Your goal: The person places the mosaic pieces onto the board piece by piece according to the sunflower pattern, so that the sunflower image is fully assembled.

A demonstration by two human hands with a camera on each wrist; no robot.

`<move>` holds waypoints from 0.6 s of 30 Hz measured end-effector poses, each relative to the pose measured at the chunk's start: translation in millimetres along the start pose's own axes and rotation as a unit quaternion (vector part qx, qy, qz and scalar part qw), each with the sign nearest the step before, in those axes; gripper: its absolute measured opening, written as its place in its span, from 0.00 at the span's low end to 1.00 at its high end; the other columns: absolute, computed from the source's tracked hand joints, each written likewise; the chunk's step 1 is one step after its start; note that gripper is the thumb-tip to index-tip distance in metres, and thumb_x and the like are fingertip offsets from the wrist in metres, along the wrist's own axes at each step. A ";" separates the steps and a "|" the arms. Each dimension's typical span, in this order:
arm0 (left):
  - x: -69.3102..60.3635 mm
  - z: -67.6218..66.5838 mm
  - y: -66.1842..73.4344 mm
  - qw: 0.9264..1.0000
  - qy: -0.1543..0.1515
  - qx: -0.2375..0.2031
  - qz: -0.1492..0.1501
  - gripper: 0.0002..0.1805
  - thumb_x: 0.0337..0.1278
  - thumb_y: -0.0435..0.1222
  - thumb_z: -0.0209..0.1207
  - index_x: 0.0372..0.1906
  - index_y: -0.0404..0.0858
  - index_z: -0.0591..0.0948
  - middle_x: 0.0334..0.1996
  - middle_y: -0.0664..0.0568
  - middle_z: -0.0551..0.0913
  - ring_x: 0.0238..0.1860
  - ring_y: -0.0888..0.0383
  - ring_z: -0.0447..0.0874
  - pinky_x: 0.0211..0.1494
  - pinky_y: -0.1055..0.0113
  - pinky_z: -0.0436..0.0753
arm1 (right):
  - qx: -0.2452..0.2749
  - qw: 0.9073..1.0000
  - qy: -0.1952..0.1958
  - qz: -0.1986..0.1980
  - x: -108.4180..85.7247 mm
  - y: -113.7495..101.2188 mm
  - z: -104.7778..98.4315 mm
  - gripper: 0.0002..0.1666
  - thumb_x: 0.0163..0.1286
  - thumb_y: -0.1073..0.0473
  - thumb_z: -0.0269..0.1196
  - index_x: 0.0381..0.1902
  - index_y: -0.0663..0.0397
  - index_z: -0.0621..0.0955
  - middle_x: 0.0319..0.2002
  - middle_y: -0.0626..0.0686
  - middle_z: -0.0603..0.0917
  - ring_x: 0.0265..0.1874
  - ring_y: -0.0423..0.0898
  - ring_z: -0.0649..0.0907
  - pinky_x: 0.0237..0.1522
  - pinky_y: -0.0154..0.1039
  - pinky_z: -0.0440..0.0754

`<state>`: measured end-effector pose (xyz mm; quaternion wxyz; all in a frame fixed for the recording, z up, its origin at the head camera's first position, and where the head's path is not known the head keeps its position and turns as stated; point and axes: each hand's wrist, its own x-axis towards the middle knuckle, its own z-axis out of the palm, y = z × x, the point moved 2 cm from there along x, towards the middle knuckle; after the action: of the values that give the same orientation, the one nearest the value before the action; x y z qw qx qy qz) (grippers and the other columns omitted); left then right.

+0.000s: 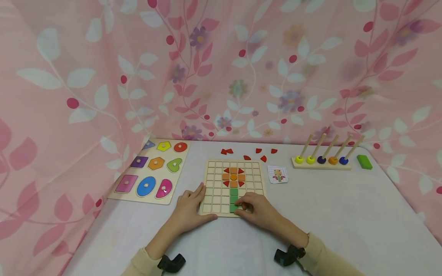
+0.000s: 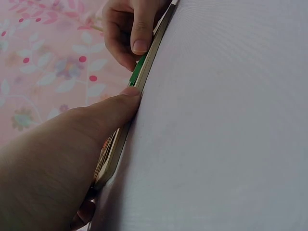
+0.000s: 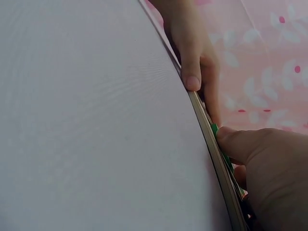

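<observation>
A wooden grid board (image 1: 214,195) lies on the table, with orange squares (image 1: 233,170), a round orange piece (image 1: 233,177) and red pieces (image 1: 241,184) set in its upper half. Below them runs a column of green square tiles (image 1: 234,191). My left hand (image 1: 188,211) rests at the board's near left corner, thumb along the front edge and fingers against the left side. With thumb and forefinger my right hand (image 1: 259,211) pinches the lowest green tile (image 1: 232,208), which sits in the column by the near edge. The right wrist view shows the thumb touching this green tile (image 3: 214,128).
Several loose red pieces (image 1: 263,158) lie behind the board, and a pattern card (image 1: 277,174) is at its right. A shape puzzle board (image 1: 155,184) lies left. A peg stand with beads (image 1: 321,165) and a green block (image 1: 364,162) stand back right, before a floral curtain (image 1: 241,76).
</observation>
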<state>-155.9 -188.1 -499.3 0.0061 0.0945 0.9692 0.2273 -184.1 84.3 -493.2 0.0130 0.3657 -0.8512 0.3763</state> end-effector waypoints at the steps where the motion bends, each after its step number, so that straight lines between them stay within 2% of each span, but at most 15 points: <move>1: 0.0 0.3 -0.2 1.000 0.000 0.000 0.000 0.64 0.46 0.71 0.71 0.82 0.40 0.65 0.84 0.50 0.61 0.56 0.53 0.69 0.55 0.55 0.69 | 0.000 1.000 -0.001 0.002 0.1 -0.3 0.0 0.11 0.67 0.52 0.77 0.46 0.44 0.90 0.30 0.39 0.78 0.32 0.35 0.75 0.35 0.30 0.74; 8: 0.2 0.6 -1.4 1.000 0.002 0.004 0.001 0.63 0.46 0.72 0.71 0.82 0.40 0.65 0.84 0.50 0.61 0.56 0.53 0.69 0.55 0.55 0.69 | -0.014 1.000 -0.001 0.006 0.5 -4.2 1.2 0.11 0.67 0.53 0.77 0.46 0.44 0.90 0.30 0.37 0.77 0.32 0.35 0.74 0.35 0.30 0.74; 18: 0.7 1.0 -0.2 1.000 0.001 0.004 0.001 0.63 0.46 0.71 0.72 0.82 0.40 0.65 0.84 0.50 0.61 0.56 0.53 0.69 0.55 0.55 0.69 | -0.015 1.000 0.018 0.005 -0.6 -5.2 4.2 0.09 0.67 0.56 0.77 0.44 0.46 0.89 0.30 0.38 0.78 0.32 0.36 0.75 0.35 0.31 0.75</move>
<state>-156.6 -187.7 -500.2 0.0049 0.0957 0.9700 0.2234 -179.3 79.6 -493.1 0.0323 0.3545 -0.8580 0.3703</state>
